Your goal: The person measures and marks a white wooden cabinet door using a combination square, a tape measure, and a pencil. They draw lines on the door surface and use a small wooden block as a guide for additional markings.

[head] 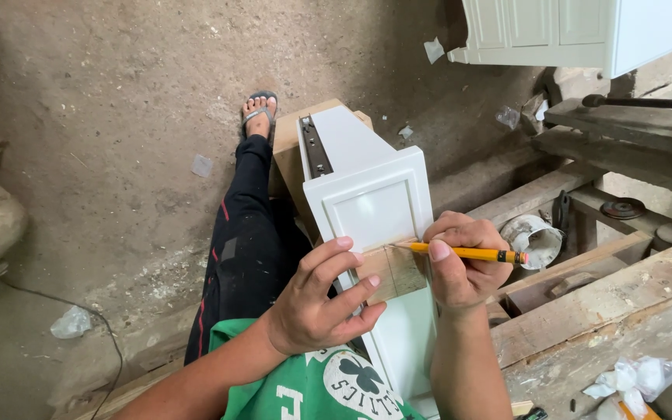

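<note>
A white drawer front (371, 198) with a recessed panel rests on my lap, its metal slide rail (315, 146) running along the left side. A small flat wooden block (392, 271) lies across the panel. My left hand (322, 299) presses its fingers onto the block's left end. My right hand (460, 264) grips a yellow pencil (468, 253), whose tip touches the block's upper edge.
A rough wooden workbench (608, 311) runs along the right, with crumpled white plastic (631, 377) near its front. A white cabinet (577, 31) stands at the top right. My leg in dark trousers (246, 225) stretches over the dirt floor (118, 101). A tape roll (534, 237) sits beside the bench.
</note>
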